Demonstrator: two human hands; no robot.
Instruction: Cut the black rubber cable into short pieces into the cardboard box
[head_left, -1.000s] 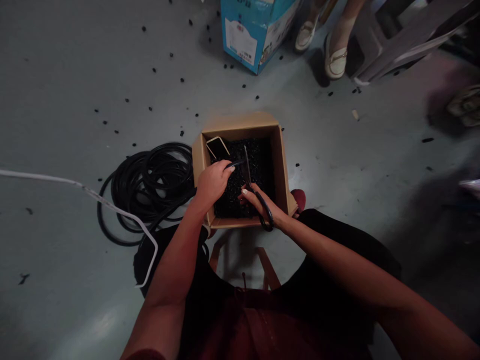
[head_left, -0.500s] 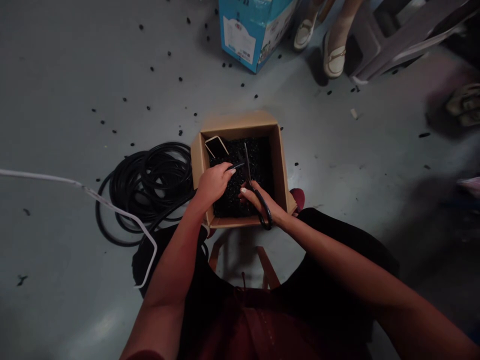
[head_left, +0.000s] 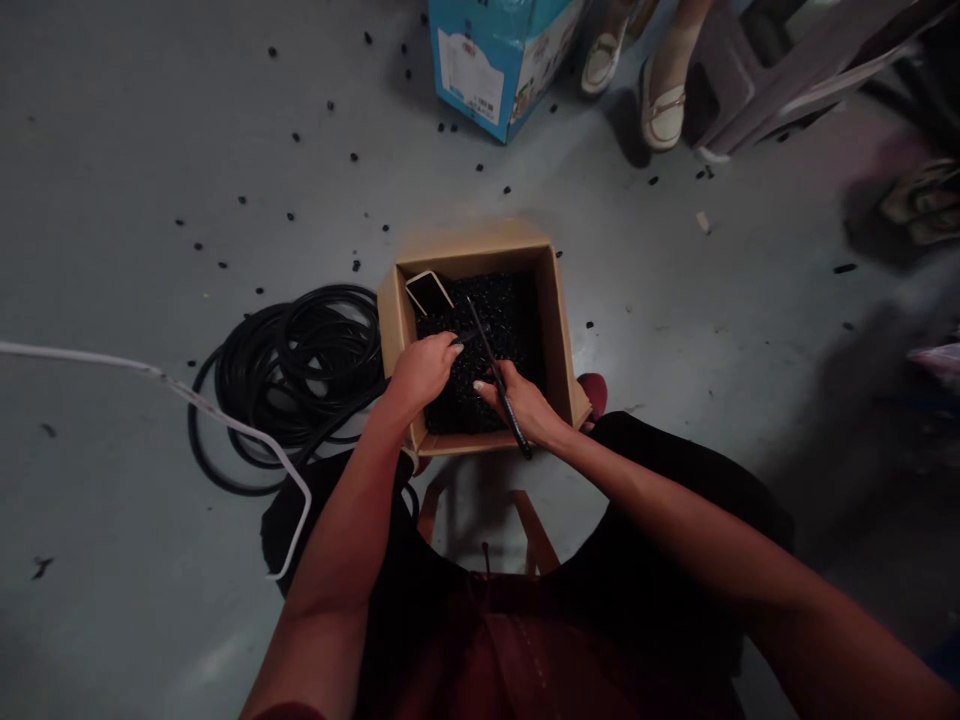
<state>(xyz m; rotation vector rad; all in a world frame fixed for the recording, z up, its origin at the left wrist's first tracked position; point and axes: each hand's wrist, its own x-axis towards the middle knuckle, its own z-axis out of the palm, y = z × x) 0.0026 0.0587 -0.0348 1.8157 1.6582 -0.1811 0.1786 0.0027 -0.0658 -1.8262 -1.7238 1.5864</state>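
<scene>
Over the cardboard box [head_left: 560, 320], my left hand [head_left: 426, 368] is closed around a black hose [head_left: 358, 405], whose short end sticks out past my fingertips. My right hand [head_left: 521, 400] grips black-handled scissors [head_left: 504, 395], the blades pointing up and left beside the hose end. Whether the blades touch the hose is unclear. Many small black pieces [head_left: 506, 300] fill the box bottom, and a small dark rectangular piece with a pale rim [head_left: 430, 293] leans in its far left corner.
Coiled black hose [head_left: 259, 375] lies on the floor left of the box. A white cable [head_left: 225, 415] crosses at left. Beyond the box are a blue carton [head_left: 480, 70], a person's shoes [head_left: 664, 118] and a grey plastic stool [head_left: 739, 90]. Black bits dot the floor.
The scissors have turned in my right hand, so they now look narrow and edge-on, with their tips further left. My left hand has shifted slightly left, and less of the hose end shows.
</scene>
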